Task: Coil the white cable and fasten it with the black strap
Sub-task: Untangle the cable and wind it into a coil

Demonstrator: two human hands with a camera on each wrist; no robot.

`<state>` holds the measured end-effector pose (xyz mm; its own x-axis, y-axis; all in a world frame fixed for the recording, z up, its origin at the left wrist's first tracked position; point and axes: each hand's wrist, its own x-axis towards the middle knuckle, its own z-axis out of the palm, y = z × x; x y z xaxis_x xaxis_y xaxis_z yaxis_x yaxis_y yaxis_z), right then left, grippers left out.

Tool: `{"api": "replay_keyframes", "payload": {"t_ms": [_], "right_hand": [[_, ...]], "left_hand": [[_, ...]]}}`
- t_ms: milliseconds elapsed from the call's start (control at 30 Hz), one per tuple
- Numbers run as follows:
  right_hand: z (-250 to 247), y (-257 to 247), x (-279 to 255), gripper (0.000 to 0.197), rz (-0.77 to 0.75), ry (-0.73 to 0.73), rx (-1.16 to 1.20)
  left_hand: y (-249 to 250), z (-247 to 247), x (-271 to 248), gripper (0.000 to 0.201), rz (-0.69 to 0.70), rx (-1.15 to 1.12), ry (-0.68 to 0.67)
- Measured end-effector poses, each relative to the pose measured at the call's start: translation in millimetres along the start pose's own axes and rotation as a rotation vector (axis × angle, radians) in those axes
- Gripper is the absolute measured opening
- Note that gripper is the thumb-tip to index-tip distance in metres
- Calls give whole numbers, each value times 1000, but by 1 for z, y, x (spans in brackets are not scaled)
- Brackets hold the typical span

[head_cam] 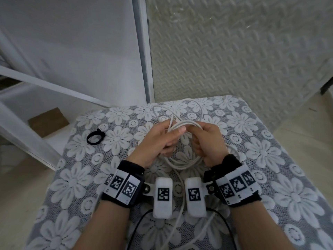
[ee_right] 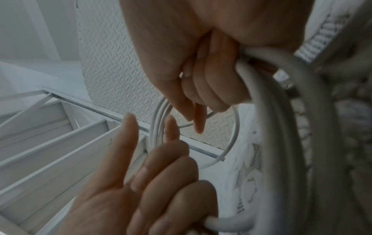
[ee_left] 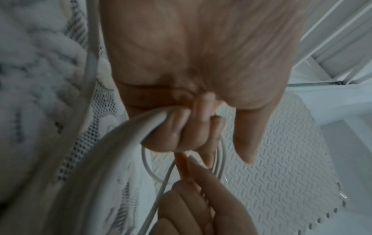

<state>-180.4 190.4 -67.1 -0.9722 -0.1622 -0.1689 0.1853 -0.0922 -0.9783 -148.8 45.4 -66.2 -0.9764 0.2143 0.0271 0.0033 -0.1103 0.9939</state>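
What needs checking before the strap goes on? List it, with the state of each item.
1. Coil gathered: white cable is looped between both hands; ok.
2. Left hand grip: fingers curled round the bundled loops, as the left wrist view shows; ok.
3. Right hand grip: fingers curled round the loops on the other side; ok.
4. No slack left: a loose loop lies on the lace tablecloth beyond the hands, and a strand trails back between the wrists; not ok.
5. Black strap within reach: it lies on the cloth to the left of the left hand, untouched; ok.
6. Strap open and ready to wrap: it lies curled in a ring; cannot tell.
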Motion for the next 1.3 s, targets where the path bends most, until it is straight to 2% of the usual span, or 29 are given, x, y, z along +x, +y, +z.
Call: {"api": "replay_keyframes", "payload": {"t_ms": [67, 167, 233, 500, 633, 733, 800, 967, 1033, 1200, 1300], "right_hand": [[1, -1, -1, 34, -11, -6, -5], [1, -2, -1, 21, -10, -26, -4], [0, -3, -1, 19, -4, -52, 20], [-5, -10, -1, 17, 28, -172, 326], [-12, -11, 2, 33, -47, -82, 341], [-21, -9, 5, 31, -112, 64, 368], [-25, -8, 6, 27, -126, 40, 322], [-18, -4, 5, 25, -168, -180, -47], [-16, -2, 5, 27, -167, -229, -80], [-20, -5, 4, 25, -117, -220, -160], [-18, -3, 4, 24, -118, -198, -97]], "left_hand": [[0, 2, -1, 22, -5, -17, 12], [-1, 2, 1, 27, -15, -60, 9], [-2, 2, 2, 30, -26, -84, 1], [-3, -1, 5, 36, -49, -173, 76], [-1, -11, 4, 37, -83, -239, 104], [1, -18, 2, 37, -107, -259, 105], [2, -19, 1, 38, -112, -250, 98], [4, -14, 0, 36, -114, -250, 51], [4, -16, -1, 36, -114, -266, 37], [6, -17, -3, 36, -116, -278, 12], [5, -17, -2, 35, -111, -261, 9]]}}
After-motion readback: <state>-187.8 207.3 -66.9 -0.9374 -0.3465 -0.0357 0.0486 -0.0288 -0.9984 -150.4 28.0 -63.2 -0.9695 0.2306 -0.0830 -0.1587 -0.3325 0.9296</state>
